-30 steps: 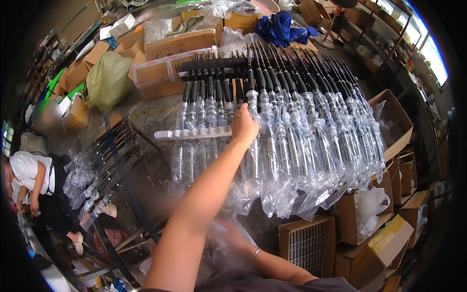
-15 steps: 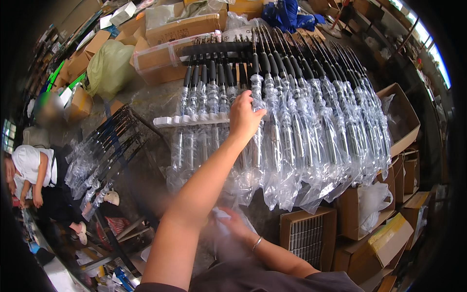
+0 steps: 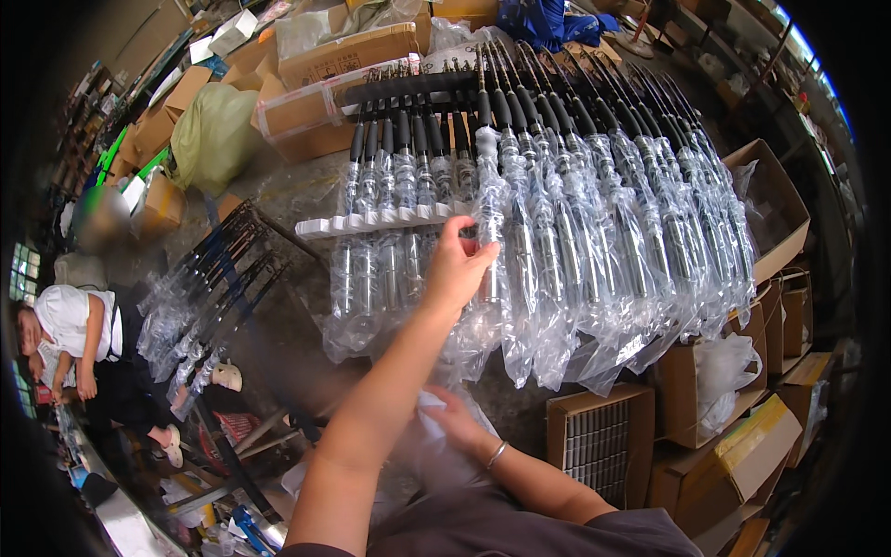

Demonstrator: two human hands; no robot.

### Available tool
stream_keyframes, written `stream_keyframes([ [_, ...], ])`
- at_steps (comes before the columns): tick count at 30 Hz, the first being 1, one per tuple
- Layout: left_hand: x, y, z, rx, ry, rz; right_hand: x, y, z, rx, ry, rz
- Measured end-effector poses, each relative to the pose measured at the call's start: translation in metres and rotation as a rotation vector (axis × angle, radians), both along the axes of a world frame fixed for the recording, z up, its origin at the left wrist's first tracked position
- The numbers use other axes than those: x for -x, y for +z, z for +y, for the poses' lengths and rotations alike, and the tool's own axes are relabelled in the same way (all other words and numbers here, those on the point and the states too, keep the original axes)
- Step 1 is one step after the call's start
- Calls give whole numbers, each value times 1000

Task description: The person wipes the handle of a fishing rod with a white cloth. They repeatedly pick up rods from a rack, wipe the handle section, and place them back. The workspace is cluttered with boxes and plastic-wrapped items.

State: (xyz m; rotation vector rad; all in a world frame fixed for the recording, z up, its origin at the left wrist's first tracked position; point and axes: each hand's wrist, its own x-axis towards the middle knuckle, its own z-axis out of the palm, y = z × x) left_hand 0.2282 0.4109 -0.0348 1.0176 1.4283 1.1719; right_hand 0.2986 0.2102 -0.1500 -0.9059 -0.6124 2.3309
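Cluttered workshop: left hand (image 3: 455, 269) grips a bagged rod (image 3: 489, 213); right hand (image 3: 452, 420) clutches plastic bags (image 3: 436, 459) below.

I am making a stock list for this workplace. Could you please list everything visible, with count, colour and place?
rods: many, black grips, in clear bags, centre rack
white bar: one, across the rods, centre left
second rack: one, dark, more bagged rods, left
boxes: many, brown cardboard, top and right
green bag: one, upper left
blue cloth: one, top
person: one, white top, far left
left hand: pinching one bagged rod
right hand: on clear plastic bags, bottom centre
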Motion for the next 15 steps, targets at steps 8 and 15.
stream_keyframes([
  [8,-16,-7,6,110,-85,-2,-3,4,2,-70,-14,-18],
  [15,-18,-9,6,51,-41,47,-5,5,4,-80,-2,-54],
])
